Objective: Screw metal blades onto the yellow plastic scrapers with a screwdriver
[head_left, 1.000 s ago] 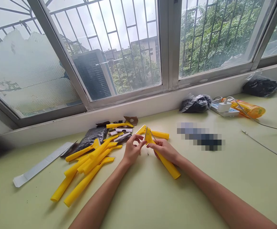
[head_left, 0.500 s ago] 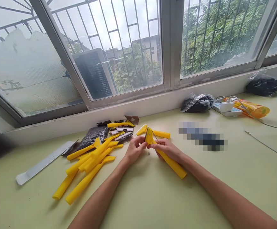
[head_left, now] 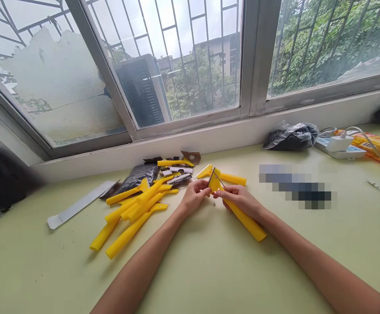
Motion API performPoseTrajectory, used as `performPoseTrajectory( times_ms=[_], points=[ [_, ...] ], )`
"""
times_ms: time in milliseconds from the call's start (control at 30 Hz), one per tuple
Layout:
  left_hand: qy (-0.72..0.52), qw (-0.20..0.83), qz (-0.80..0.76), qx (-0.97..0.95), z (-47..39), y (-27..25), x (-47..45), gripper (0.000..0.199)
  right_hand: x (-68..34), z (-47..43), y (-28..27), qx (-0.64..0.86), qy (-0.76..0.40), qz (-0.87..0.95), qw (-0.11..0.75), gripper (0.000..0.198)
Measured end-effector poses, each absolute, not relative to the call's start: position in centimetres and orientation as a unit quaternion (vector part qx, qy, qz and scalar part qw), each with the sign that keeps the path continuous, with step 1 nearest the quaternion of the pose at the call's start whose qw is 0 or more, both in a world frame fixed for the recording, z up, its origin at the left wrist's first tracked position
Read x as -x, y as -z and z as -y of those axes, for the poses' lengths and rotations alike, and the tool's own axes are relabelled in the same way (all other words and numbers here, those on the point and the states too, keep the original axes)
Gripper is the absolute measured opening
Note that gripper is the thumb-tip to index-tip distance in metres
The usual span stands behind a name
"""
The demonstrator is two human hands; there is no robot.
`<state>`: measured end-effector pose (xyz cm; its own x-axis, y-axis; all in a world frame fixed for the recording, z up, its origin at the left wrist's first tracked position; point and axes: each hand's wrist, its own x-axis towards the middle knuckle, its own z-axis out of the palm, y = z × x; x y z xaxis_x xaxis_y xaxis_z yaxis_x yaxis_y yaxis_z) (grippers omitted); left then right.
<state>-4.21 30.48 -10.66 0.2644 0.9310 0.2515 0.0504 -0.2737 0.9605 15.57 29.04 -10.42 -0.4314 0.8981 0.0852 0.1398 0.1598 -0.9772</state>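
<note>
A yellow scraper [head_left: 247, 221] is held between my hands, its flat head tilted up and its handle slanting down to the right. My left hand [head_left: 194, 195] pinches the left edge of the head, along a dark blade-like strip. Wrapped round the neck, my right hand [head_left: 242, 198] grips the scraper; a thin metal rod [head_left: 222, 183] sticks out by those fingers, its kind unclear. Below the head, a tiny metal piece [head_left: 214, 204], perhaps a screw, lies on the table. Just behind my hands rests another yellow scraper [head_left: 234, 179].
Several yellow scrapers [head_left: 127, 235] lie piled left of my hands, beside a black plastic packet [head_left: 137, 178] and small blade packs [head_left: 179, 179]. Farther left is a whitish strip [head_left: 78, 205]. A black bag [head_left: 289, 136], power strip [head_left: 340, 148] and orange bottle [head_left: 379, 146] stand by the window.
The camera view has turned left, so everything appears farther right. Both hands keep their hold on the scraper, with little visible movement of it.
</note>
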Motion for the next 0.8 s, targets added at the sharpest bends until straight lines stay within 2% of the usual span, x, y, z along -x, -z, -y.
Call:
performPoseTrajectory(
  times_ms=[200,400,633,800],
  points=[
    [-0.474,0.483,-0.397,-0.620,-30.7,10.7,4.5,0.032,-16.3,-29.4,10.8,0.461,-0.408,0.658,0.434,0.052],
    [-0.481,0.487,-0.414,-0.600,-31.2,11.2,4.6,0.033,-17.4,-30.5,11.8,0.545,-0.317,0.606,0.485,0.040],
    [-0.482,0.477,-0.425,-0.600,-31.1,11.1,4.5,0.030,-17.6,-30.8,12.1,0.542,-0.325,0.588,0.505,0.057],
    [-0.478,0.470,-0.430,-0.604,-31.0,11.0,4.4,0.031,-17.7,-30.5,11.7,0.515,-0.357,0.621,0.470,0.072]
  ],
)
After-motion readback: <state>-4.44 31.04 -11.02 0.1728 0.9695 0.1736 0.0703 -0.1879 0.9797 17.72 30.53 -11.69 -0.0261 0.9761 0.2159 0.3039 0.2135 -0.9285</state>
